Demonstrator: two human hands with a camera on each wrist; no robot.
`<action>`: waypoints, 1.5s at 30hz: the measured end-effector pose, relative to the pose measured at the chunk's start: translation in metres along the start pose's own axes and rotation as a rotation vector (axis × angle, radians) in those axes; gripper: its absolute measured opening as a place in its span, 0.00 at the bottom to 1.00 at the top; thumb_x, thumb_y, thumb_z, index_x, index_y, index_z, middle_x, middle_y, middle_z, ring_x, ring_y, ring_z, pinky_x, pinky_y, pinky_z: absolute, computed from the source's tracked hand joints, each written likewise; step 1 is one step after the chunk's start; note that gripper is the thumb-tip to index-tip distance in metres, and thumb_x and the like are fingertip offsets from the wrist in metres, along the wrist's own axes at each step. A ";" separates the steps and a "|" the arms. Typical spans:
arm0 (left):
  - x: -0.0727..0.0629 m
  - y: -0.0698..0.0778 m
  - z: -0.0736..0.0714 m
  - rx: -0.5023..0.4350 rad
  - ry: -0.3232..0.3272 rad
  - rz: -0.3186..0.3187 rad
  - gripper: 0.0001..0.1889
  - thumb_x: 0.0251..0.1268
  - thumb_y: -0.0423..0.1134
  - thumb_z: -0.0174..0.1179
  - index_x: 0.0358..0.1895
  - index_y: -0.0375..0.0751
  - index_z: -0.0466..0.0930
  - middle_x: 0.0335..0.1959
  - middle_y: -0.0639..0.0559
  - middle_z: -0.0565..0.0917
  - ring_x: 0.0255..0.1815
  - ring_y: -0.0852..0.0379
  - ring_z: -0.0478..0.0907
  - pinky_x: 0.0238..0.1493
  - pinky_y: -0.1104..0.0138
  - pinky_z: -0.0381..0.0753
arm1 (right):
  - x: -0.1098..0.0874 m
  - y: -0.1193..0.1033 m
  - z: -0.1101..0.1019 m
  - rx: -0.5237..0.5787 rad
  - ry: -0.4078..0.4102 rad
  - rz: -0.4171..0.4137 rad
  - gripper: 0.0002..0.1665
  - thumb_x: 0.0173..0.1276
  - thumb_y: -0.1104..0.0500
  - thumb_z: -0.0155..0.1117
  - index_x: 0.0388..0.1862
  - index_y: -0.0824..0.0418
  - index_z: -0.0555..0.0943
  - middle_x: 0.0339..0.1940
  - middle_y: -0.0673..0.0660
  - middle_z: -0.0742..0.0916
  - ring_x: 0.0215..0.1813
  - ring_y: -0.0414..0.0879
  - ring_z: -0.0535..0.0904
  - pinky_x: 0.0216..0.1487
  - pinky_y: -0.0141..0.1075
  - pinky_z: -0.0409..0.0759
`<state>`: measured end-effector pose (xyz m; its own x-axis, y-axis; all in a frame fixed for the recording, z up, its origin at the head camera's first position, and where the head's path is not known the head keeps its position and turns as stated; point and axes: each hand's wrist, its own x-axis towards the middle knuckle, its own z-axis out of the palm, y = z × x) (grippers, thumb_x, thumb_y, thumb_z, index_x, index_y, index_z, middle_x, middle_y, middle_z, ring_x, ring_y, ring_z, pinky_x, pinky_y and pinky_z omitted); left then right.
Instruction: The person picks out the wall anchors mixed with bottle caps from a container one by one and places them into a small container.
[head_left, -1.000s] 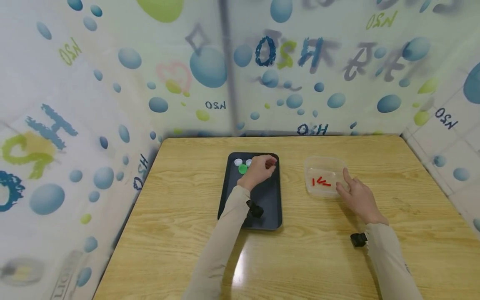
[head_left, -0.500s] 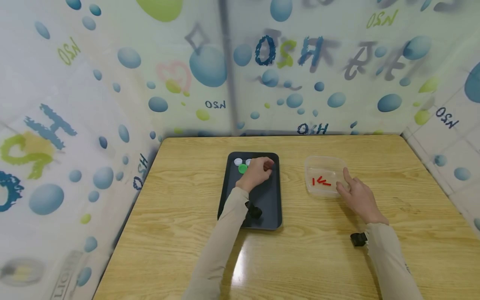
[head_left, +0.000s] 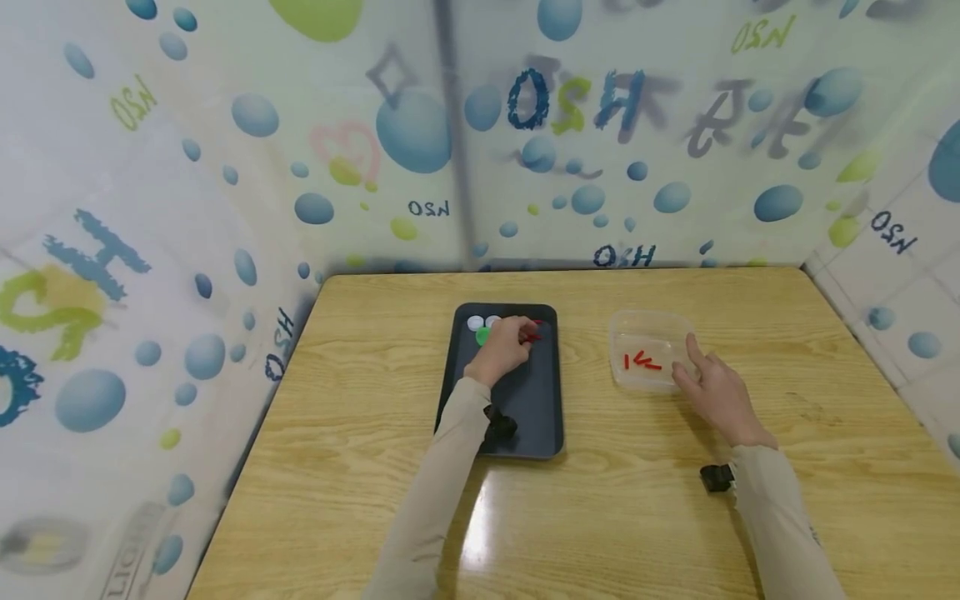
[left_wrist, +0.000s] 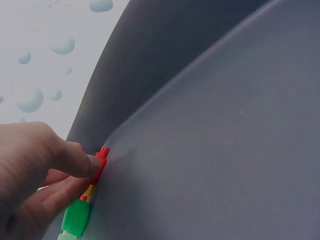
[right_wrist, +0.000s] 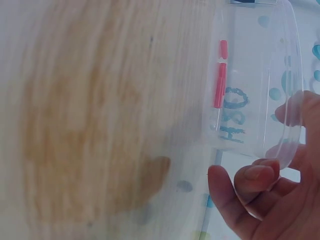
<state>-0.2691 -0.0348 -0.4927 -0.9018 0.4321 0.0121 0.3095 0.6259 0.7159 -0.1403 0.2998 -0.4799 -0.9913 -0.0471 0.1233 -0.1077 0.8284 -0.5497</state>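
In the head view, my left hand [head_left: 501,348] is over the far part of a dark tray [head_left: 525,417]. Its thumb and finger pinch a small red stick [left_wrist: 101,165] close to the tray's floor. Another red piece [head_left: 537,322] shows just beyond the fingertips. Left of the hand lie a green cap [head_left: 482,336] and white caps [head_left: 476,322], partly covered by it. My right hand [head_left: 722,400] holds the near right corner of a clear plastic container [right_wrist: 250,135], fingers on both sides of its wall. Several red sticks [head_left: 647,362] lie inside the container.
The wooden table [head_left: 600,517] carries the tray on the left and the container on the right. Patterned curtain sheets [head_left: 637,167] stand along the table's back and sides. A small black camera [head_left: 717,478] is on the right wrist.
My left hand has shifted left and slightly nearer, uncovering red pieces at the tray's far right. The right hand and the container have stayed put.
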 end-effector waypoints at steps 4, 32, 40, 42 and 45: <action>0.000 -0.001 -0.001 0.001 0.001 -0.004 0.17 0.71 0.26 0.57 0.60 0.34 0.80 0.54 0.42 0.84 0.52 0.48 0.82 0.55 0.59 0.84 | 0.000 0.000 0.001 -0.001 0.018 -0.017 0.40 0.82 0.49 0.47 0.79 0.75 0.53 0.24 0.60 0.78 0.26 0.48 0.73 0.26 0.39 0.68; 0.002 -0.001 -0.001 0.167 0.103 -0.003 0.09 0.72 0.27 0.58 0.49 0.35 0.86 0.46 0.43 0.89 0.48 0.50 0.86 0.51 0.60 0.86 | 0.000 0.002 0.002 -0.002 0.037 -0.017 0.40 0.82 0.49 0.47 0.78 0.75 0.55 0.20 0.58 0.77 0.30 0.57 0.78 0.25 0.41 0.70; 0.000 -0.002 -0.002 0.148 0.090 0.001 0.10 0.74 0.30 0.57 0.51 0.35 0.85 0.48 0.43 0.88 0.49 0.49 0.86 0.51 0.60 0.86 | -0.001 0.001 0.003 -0.005 0.019 -0.025 0.39 0.82 0.51 0.48 0.79 0.75 0.53 0.17 0.56 0.75 0.28 0.57 0.77 0.27 0.43 0.72; 0.000 -0.001 -0.003 0.135 0.094 0.005 0.10 0.74 0.30 0.58 0.51 0.35 0.85 0.48 0.43 0.88 0.48 0.50 0.85 0.50 0.60 0.86 | 0.000 0.001 0.003 -0.004 0.019 -0.026 0.39 0.82 0.51 0.49 0.79 0.75 0.53 0.19 0.56 0.75 0.23 0.47 0.69 0.24 0.39 0.67; 0.002 0.003 -0.005 0.105 0.106 0.023 0.10 0.73 0.31 0.58 0.51 0.35 0.86 0.47 0.43 0.88 0.47 0.50 0.86 0.50 0.61 0.86 | -0.001 0.001 0.002 -0.013 0.032 -0.030 0.39 0.82 0.51 0.49 0.79 0.75 0.53 0.20 0.57 0.75 0.21 0.44 0.65 0.22 0.38 0.64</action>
<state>-0.2719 -0.0351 -0.4874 -0.9190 0.3798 0.1054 0.3555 0.6833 0.6378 -0.1400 0.2995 -0.4817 -0.9845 -0.0544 0.1665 -0.1365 0.8340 -0.5347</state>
